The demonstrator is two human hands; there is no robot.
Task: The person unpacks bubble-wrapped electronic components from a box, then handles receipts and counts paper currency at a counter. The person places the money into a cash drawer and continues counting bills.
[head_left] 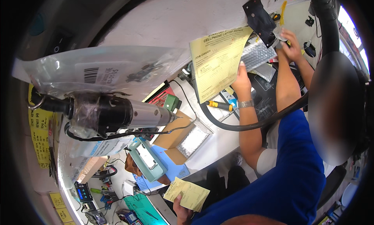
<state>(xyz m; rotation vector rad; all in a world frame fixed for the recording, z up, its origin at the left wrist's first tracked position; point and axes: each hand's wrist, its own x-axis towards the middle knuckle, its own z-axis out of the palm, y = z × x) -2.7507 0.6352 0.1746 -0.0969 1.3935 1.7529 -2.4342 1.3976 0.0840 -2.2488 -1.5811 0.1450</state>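
At the lower edge my left hand [182, 210] is closed on a small stack of yellow paper slips [187, 194]. My right arm, in a blue sleeve, stretches up to the far right; its hand [279, 50] is mostly hidden at a co-worker's hand, so its fingers do not show. Beside it is a dark flat pouch with snaps [260, 22]. The co-worker's watch-wearing hand [242, 83] holds a large yellow printed form [216, 65]. Their other hand [292, 48] is near the pouch. Bubble wrap [259, 55] lies behind the form.
A black and silver cylindrical device [124, 112] looms at the left, below a clear bag [105, 71]. A thick black cable [249, 127] arcs across. On the desk are an open cardboard box [169, 138], a teal tray [137, 157], a blue mat [181, 169] and a yellow-handled tool [220, 105].
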